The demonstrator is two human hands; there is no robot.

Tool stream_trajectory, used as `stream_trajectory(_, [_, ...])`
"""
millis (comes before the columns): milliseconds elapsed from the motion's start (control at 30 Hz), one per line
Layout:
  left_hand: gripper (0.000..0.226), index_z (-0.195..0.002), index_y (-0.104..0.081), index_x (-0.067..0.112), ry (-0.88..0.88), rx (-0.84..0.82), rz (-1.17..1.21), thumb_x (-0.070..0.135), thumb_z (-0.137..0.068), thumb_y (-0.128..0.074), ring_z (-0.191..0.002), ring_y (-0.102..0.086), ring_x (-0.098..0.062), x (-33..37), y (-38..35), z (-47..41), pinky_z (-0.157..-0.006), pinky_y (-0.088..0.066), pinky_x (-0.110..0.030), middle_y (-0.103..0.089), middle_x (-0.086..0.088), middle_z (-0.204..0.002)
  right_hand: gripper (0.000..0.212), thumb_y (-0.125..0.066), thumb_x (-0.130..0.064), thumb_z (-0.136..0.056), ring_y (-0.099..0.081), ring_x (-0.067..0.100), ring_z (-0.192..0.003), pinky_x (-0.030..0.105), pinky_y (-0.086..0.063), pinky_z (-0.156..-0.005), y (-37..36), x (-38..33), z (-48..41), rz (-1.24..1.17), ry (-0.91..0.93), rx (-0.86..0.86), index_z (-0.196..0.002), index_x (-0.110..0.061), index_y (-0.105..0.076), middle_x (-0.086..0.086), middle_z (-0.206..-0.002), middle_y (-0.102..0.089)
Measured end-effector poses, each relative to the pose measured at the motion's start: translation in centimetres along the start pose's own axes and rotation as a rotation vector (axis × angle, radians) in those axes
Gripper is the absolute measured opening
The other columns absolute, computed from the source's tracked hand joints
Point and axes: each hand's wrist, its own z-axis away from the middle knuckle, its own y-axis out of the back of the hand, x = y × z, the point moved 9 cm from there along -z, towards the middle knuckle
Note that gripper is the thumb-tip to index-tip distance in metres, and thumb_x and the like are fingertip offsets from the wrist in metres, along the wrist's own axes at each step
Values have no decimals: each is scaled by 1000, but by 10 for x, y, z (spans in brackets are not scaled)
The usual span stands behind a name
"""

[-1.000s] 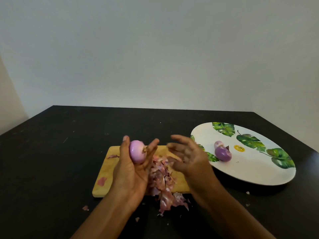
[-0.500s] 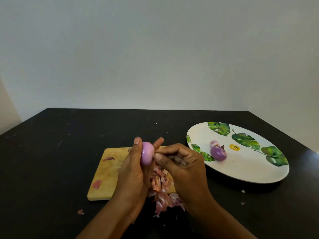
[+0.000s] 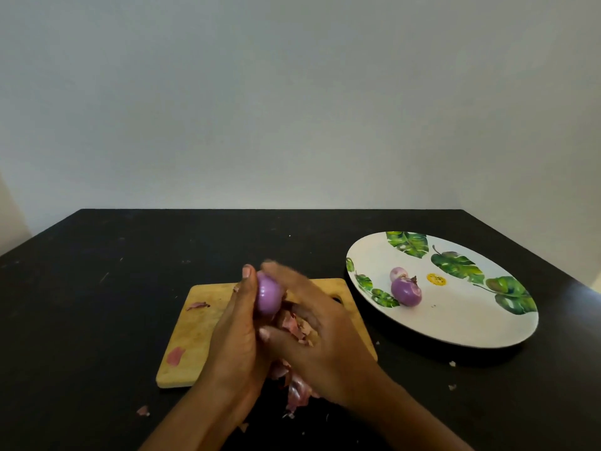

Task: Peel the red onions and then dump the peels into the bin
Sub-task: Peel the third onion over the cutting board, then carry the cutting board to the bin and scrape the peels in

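A peeled purple onion (image 3: 267,297) is held upright in my left hand (image 3: 235,333) above the wooden cutting board (image 3: 201,327). My right hand (image 3: 320,333) lies against the onion from the right, its fingers blurred over the onion's top and side. A heap of pink onion peels (image 3: 297,390) shows below and between both hands, spilling off the board's near edge. Two peeled onions lie on the plate: a larger one (image 3: 406,291) and a small one (image 3: 398,273) behind it. No bin is in view.
The white plate (image 3: 461,320) with green leaf prints sits at the right on the black table (image 3: 97,288). Loose peel scraps lie on the board (image 3: 197,305) and on the table (image 3: 143,411). A pale wall stands behind the table.
My right hand has closed in from the right onto the onion held in my left hand, and its fingers have slid over the onion's top.
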Motion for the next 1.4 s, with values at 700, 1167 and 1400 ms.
stream_trajectory(700, [76, -131, -43, 18, 181, 523, -1795, 70, -76, -49, -99, -56, -25, 71, 151, -40, -76, -53, -41, -51, -9, -121, 41, -59, -29, -94, -49, 27, -83, 33, -36, -72, 212, 107, 49, 819, -803, 561, -125, -4, -45, 22, -110, -63])
stream_trajectory(1167, [47, -114, -55, 20, 160, 396, -1782, 56, -83, -56, -76, -60, -14, 61, 127, -35, -65, -53, -34, -59, 1, -93, 47, -45, -36, -100, 2, 13, -149, 36, 10, -120, -53, 6, 60, 797, 578, -722, -146, -24, -39, -3, -159, -19])
stream_trajectory(1400, [35, -103, -61, 26, 95, 393, -1779, 52, -81, -61, -61, -61, -9, 65, 120, -35, -71, -55, -35, -62, 6, -71, 45, -36, -34, -101, 0, 19, -149, 48, 16, -115, -37, 41, 23, 964, 604, -755, -146, -31, -37, 2, -160, -18])
